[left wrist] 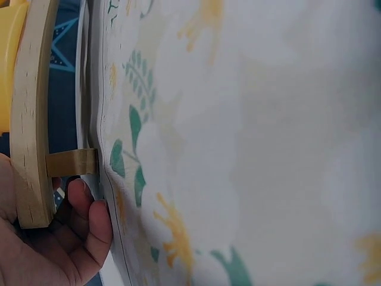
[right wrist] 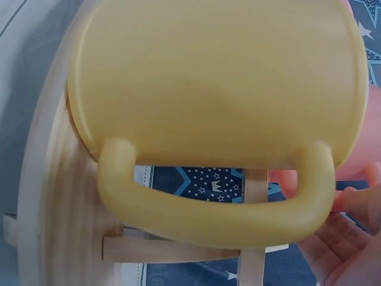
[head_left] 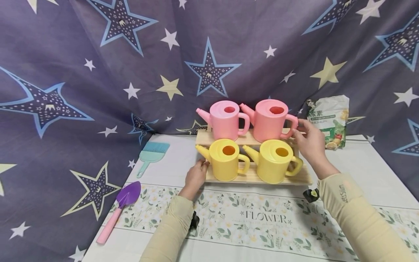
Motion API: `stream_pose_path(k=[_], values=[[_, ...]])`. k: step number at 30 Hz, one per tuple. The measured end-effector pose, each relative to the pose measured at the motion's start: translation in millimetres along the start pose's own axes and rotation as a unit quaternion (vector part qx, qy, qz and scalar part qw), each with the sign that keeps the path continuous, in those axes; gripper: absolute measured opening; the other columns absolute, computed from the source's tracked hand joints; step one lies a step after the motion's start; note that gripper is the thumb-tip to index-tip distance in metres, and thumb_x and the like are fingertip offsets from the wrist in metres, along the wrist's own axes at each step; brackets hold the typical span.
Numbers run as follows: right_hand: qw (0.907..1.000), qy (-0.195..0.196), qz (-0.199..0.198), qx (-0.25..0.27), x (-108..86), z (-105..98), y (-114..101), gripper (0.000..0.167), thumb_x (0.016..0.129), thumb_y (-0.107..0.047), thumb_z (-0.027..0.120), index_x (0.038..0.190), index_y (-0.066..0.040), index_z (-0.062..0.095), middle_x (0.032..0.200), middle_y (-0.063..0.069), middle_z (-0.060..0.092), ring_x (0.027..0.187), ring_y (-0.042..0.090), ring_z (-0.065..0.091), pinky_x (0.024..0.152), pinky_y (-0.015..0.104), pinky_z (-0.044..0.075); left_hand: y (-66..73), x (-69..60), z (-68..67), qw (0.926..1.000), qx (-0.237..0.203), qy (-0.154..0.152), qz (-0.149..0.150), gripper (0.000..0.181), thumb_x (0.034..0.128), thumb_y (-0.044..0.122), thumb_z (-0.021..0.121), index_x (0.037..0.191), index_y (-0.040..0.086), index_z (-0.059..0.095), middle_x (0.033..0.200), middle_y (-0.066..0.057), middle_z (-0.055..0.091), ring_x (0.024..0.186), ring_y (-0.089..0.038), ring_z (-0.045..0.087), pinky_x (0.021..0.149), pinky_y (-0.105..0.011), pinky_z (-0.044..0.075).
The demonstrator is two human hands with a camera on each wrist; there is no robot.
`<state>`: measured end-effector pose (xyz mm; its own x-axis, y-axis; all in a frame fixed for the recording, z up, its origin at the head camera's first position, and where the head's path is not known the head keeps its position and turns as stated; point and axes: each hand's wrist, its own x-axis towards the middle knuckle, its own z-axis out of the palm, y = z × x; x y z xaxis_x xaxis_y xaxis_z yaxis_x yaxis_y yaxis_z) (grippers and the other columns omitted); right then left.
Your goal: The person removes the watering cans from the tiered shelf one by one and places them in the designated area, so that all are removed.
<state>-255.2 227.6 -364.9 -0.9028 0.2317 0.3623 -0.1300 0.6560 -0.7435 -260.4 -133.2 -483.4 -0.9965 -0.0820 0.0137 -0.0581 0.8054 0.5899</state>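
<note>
A two-tier wooden stand [head_left: 243,177] bears watering cans on both steps. On its upper step are a light pink watering can [head_left: 225,125] and a coral-pink watering can [head_left: 270,125]; below them stand a left yellow watering can [head_left: 224,167] and a right yellow watering can [head_left: 273,169]. My left hand [head_left: 196,176] grips the left end of the lower board, its fingers curled under the wood in the left wrist view. With thumb and fingers, my right hand [head_left: 311,140] pinches the coral-pink can's handle. The right yellow can's handle [right wrist: 214,220] fills much of the right wrist view.
A teal brush [head_left: 154,153] and a purple trowel with a pink handle [head_left: 109,225] lie at the table's left edge. A white-and-green printed bag [head_left: 330,123] stands at the back right. Behind the table hangs a star-patterned curtain [head_left: 245,47].
</note>
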Motion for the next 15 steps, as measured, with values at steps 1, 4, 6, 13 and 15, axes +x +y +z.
stream_pose_path(k=[1,4,6,13,15], values=[[1.0,0.0,0.001,0.001,-0.1,0.0,-0.2,0.036,0.1,-0.013,0.056,0.134,-0.004,0.055,0.12,0.026,0.063,0.102,0.044,0.064,0.089,0.053,0.049,0.2,-0.3,-0.1,1.0,-0.001,-0.001,-0.001,0.042,0.1047,0.041,0.041,0.133,0.015,0.057,0.124,-0.015,0.065,0.107,-0.037,0.063,0.085,-0.05,0.049],[1.0,0.005,0.0,0.007,-0.5,0.1,-0.7,0.036,0.1,-0.012,0.056,0.134,-0.002,0.055,0.12,0.026,0.063,0.1,0.043,0.065,0.088,0.052,0.05,0.1,-0.7,0.4,1.0,-0.004,-0.005,-0.004,0.043,0.1048,0.041,0.041,0.135,0.015,0.055,0.126,-0.016,0.064,0.108,-0.038,0.062,0.086,-0.051,0.049],[0.9999,0.009,-0.004,0.008,-1.2,0.5,-0.6,0.035,0.099,-0.01,0.056,0.134,-0.001,0.056,0.119,0.025,0.064,0.099,0.042,0.065,0.088,0.051,0.05,-0.6,-0.7,1.0,0.9999,-0.006,-0.006,-0.006,0.043,0.1048,0.041,0.04,0.136,0.015,0.055,0.127,-0.016,0.063,0.109,-0.038,0.062,0.086,-0.051,0.049],[0.9991,0.03,-0.025,0.014,-3.6,1.1,-0.6,0.033,0.098,-0.008,0.057,0.13,-0.001,0.06,0.113,0.023,0.067,0.09,0.036,0.069,0.077,0.032,0.056,-1.7,-1.1,0.9,1.0,-0.007,-0.002,-0.004,0.044,0.1048,0.042,0.04,0.136,0.015,0.054,0.127,-0.016,0.063,0.11,-0.039,0.061,0.087,-0.051,0.048],[0.9989,0.035,-0.025,0.021,-4.1,0.5,-0.7,0.033,0.098,-0.008,0.056,0.13,-0.002,0.06,0.112,0.022,0.068,0.086,0.033,0.069,0.07,0.019,0.054,-2.3,-0.9,0.7,1.0,-0.005,0.0,-0.003,0.044,0.1048,0.042,0.04,0.136,0.015,0.055,0.126,-0.017,0.063,0.11,-0.04,0.061,0.088,-0.052,0.048]])
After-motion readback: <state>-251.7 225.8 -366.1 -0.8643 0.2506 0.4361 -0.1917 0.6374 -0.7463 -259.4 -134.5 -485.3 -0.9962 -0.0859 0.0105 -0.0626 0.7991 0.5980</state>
